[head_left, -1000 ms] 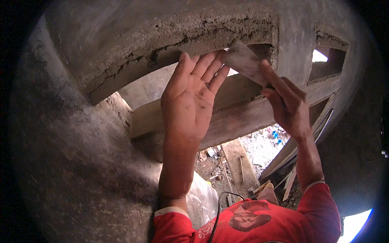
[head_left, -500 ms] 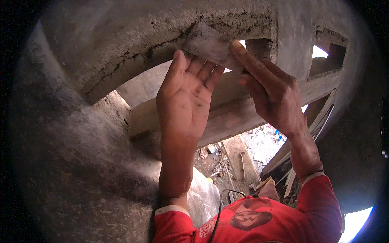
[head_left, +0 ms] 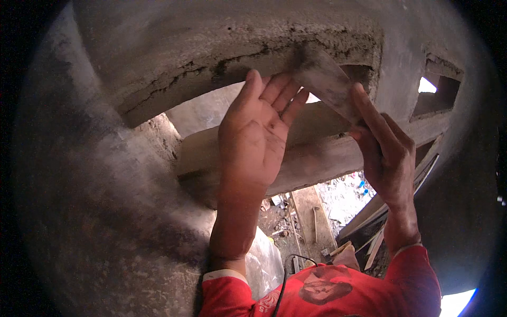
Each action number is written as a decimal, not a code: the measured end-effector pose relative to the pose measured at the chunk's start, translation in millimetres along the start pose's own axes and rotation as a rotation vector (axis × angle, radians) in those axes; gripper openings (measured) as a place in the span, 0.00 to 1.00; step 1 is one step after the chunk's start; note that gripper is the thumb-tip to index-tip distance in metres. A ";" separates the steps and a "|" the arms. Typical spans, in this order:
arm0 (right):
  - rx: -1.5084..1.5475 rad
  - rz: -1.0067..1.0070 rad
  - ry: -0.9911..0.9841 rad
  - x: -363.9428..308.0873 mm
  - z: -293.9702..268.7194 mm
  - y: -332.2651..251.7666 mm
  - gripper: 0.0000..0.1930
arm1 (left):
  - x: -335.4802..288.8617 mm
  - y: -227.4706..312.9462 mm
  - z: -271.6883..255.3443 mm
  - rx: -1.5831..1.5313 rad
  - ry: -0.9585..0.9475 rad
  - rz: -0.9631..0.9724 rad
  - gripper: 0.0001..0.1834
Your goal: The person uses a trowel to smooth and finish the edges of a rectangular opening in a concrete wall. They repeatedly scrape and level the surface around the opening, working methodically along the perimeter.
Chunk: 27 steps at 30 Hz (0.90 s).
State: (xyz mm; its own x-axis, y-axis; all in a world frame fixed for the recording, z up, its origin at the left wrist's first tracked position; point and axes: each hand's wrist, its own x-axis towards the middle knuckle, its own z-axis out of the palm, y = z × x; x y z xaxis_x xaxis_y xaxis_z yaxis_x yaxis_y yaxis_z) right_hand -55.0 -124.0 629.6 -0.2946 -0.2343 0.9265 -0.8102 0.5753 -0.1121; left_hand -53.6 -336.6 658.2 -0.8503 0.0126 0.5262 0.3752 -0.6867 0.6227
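My right hand (head_left: 388, 145) grips a flat, rectangular grey trowel (head_left: 330, 79), its thumb side and fingers closed at the plate's lower right end. The trowel's handle, if it has one, is hidden by the hand. Its far left end meets the rough mortar edge (head_left: 240, 55) of a curved opening. Just left of the trowel, my left hand (head_left: 256, 137) is held palm up with its fingers stretched out. Those fingertips are near the trowel's left edge; whether they touch it I cannot tell. No loose mortar shows on the palm.
A concrete beam (head_left: 311, 150) crosses below the opening. To the right is a smaller square opening (head_left: 435, 100). Planks (head_left: 309, 216) and rubble lie far below. A smooth, curved cement wall (head_left: 111, 211) rises at left. A black cable (head_left: 285, 280) hangs over my red shirt.
The trowel has swung to a steeper slant and shifted right along the mortar edge. My right hand has moved right and down; my left hand has moved slightly right, still open.
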 end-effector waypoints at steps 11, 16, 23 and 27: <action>-0.054 0.214 -0.101 -6.1 -15.6 -14.4 0.30 | -1.3 -0.9 2.9 -0.045 -0.023 -0.016 0.25; -0.077 0.136 -0.128 6.2 1.3 -8.9 0.30 | 3.1 -3.7 4.7 -0.074 -0.001 0.003 0.26; -0.036 0.099 -0.062 -2.6 2.0 -1.2 0.30 | 0.3 -1.5 8.7 -0.008 -0.002 0.002 0.28; 0.049 0.171 -0.093 7.6 -3.9 -14.1 0.29 | 0.9 0.6 5.4 0.011 -0.012 0.019 0.29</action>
State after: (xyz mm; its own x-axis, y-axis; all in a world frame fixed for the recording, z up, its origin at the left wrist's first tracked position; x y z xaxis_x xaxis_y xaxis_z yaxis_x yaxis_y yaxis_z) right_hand -43.8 -130.8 639.6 -0.4734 -0.2093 0.8556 -0.7675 0.5746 -0.2841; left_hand -52.1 -333.0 662.2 -0.8383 0.0087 0.5451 0.3954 -0.6787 0.6189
